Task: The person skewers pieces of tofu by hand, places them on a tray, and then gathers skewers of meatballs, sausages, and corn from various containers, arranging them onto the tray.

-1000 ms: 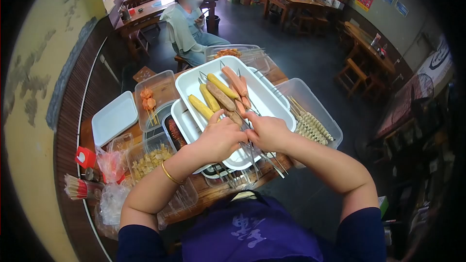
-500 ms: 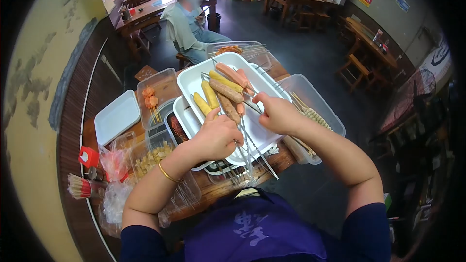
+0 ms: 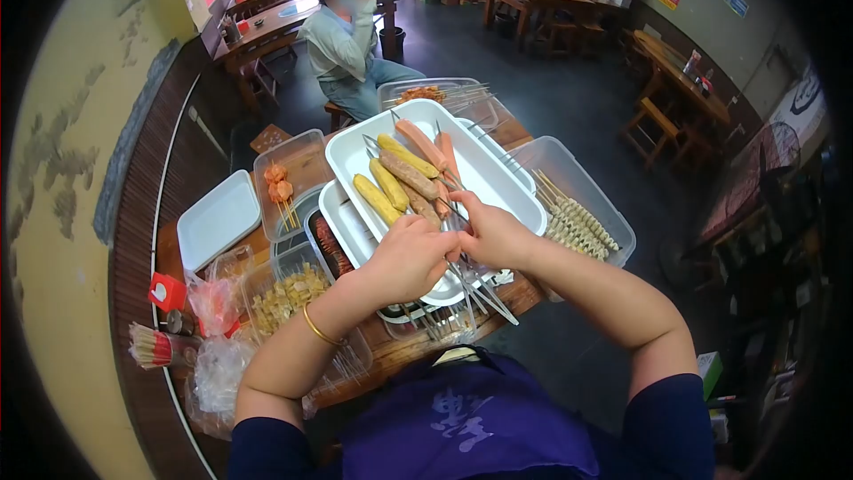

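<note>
A white tray (image 3: 502, 191) holds several sausages on metal skewers: yellow ones (image 3: 378, 200), brown ones (image 3: 409, 175) and pink ones (image 3: 419, 142). My left hand (image 3: 413, 253), with a gold bangle at the wrist, is closed around the skewers just below the sausages. Close beside it, my right hand (image 3: 489, 233) pinches skewers too, its fingers almost touching the left ones. The metal skewer ends (image 3: 484, 298) stick out below my hands, over the tray's near edge. Just which skewers each hand grips is partly hidden.
Left of the tray are a box with orange skewers (image 3: 279, 185), a white tray (image 3: 219, 218), tofu-like pieces (image 3: 289, 298) and plastic bags (image 3: 222, 369). Coiled pale skewers (image 3: 582, 227) lie in a clear box on the right. A person (image 3: 346, 49) sits beyond the table.
My right hand has moved down and left to meet my left hand, which has shifted slightly right. The pink sausages now lie more apart. The seated person has raised a hand towards the head.
</note>
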Tool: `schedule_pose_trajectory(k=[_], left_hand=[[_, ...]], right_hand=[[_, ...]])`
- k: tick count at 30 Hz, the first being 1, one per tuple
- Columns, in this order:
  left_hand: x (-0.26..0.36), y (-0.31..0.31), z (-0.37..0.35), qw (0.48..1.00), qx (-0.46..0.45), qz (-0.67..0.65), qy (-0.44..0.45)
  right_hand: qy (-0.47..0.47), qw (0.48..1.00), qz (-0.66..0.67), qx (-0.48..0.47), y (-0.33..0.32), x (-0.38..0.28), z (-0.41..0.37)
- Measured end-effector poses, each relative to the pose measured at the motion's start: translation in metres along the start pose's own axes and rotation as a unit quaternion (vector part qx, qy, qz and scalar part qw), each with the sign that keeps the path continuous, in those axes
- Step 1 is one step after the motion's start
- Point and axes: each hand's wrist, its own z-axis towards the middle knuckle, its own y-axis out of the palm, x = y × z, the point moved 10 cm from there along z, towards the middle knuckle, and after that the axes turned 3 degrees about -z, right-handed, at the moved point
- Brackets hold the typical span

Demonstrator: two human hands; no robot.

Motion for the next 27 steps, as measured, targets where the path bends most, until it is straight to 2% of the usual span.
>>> schedule_pose_trajectory(k=[5, 9, 12, 15, 19, 23, 26, 27], left_hand=[[0.002, 0.003, -0.003, 0.999, -0.039, -0.017, -0.002], [0.018, 0.0, -0.007, 0.999, -0.03, -0.021, 0.004], [0.02, 0.002, -0.009, 0.999, -0.033, -0.029, 0.007], [0.021, 0.003, -0.012, 0.998, -0.039, -0.034, 0.02], [0.028, 0.003, -0.015, 0.998, -0.034, -0.004, 0.046], [0.027, 0.008, -0.015, 0.997, -0.036, -0.004, 0.069], [0.02, 0.011, -0.011, 0.998, -0.048, 0.015, 0.039], [0.019, 0.009, -0.01, 0.998, -0.042, 0.019, 0.038]], right_hand=[[0.008, 1.0, 0.023, 0.014, 0.002, -0.009, -0.001], [0.008, 0.998, 0.058, 0.009, 0.002, -0.016, -0.001], [0.002, 0.996, 0.062, 0.064, 0.0, -0.005, 0.0], [0.033, 0.999, 0.03, 0.015, -0.012, 0.002, 0.002], [-0.006, 0.994, -0.108, -0.004, -0.029, 0.014, -0.001], [0.044, 0.958, -0.281, 0.021, -0.057, -0.006, -0.01], [-0.013, 0.924, -0.344, 0.167, -0.086, -0.013, -0.005], [-0.019, 0.92, -0.356, 0.162, -0.084, -0.007, -0.003]])
